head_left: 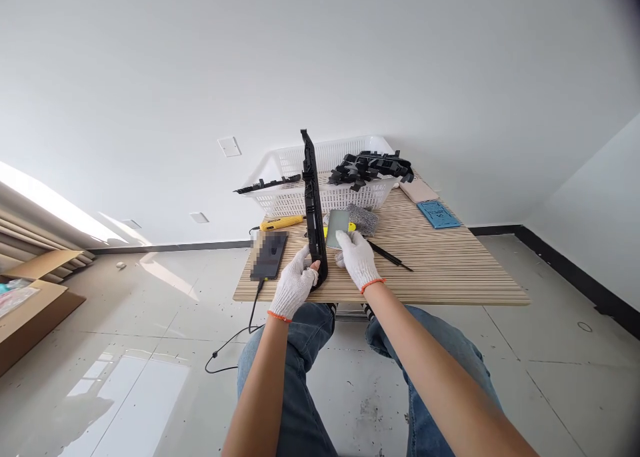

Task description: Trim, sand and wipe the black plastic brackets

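Left hand (pixel 293 286) is closed around the lower end of a long black plastic strip (pixel 312 203); right hand (pixel 358 259) pinches a flat grey-green piece (pixel 339 227) between thumb and fingers. Strip stands near upright above the front of the table (pixel 455 277), long axis upward, its upper end overlapping the white basket (pixel 280 207) in view. Left hand is nearer, being in contact; flat piece sits just right of the strip, contact between the two not determinable. Front table edge runs close beneath the wrists. Dark flat device (pixel 274 255) and yellow tool (pixel 281 223) lie left, black rod (pixel 387 253) beside the right hand; widest open room is rightward, short of the blue card (pixel 439 214)
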Motion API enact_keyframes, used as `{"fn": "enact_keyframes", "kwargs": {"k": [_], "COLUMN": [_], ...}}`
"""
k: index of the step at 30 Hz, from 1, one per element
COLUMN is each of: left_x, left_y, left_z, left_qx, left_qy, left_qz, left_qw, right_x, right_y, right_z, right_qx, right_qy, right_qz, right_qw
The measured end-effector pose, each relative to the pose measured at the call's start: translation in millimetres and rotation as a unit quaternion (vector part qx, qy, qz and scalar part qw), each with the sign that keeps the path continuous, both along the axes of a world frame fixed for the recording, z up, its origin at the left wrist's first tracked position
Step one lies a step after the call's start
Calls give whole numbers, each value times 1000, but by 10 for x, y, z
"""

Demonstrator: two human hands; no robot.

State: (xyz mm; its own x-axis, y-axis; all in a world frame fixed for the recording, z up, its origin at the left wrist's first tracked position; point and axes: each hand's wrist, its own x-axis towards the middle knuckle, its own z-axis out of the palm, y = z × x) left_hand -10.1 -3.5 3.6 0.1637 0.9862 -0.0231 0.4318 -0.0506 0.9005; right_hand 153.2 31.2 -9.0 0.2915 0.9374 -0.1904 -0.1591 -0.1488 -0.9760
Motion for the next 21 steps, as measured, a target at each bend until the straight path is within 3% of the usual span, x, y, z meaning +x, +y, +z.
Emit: {"fn": "enact_keyframes", "kwargs": {"k": [3,13,21], "left_x": [-5,-21,-32], "left_y": [2,3,5], "left_z": [-8,-46,-99], "left_qx": [-7,0,12], "left_qy": [-28,-52,-48], "left_qz": [-10,-5,0], "left_qw": [1000,999,999], "right_x": [6,6,2], "right_y": [-21,-37,-49], "right_z": [13,0,34], "right_qx": [11,13,-3], "right_qy": [27,0,-63], "right_qz": [6,137,100], "right_qw": [1000,991,993]}}
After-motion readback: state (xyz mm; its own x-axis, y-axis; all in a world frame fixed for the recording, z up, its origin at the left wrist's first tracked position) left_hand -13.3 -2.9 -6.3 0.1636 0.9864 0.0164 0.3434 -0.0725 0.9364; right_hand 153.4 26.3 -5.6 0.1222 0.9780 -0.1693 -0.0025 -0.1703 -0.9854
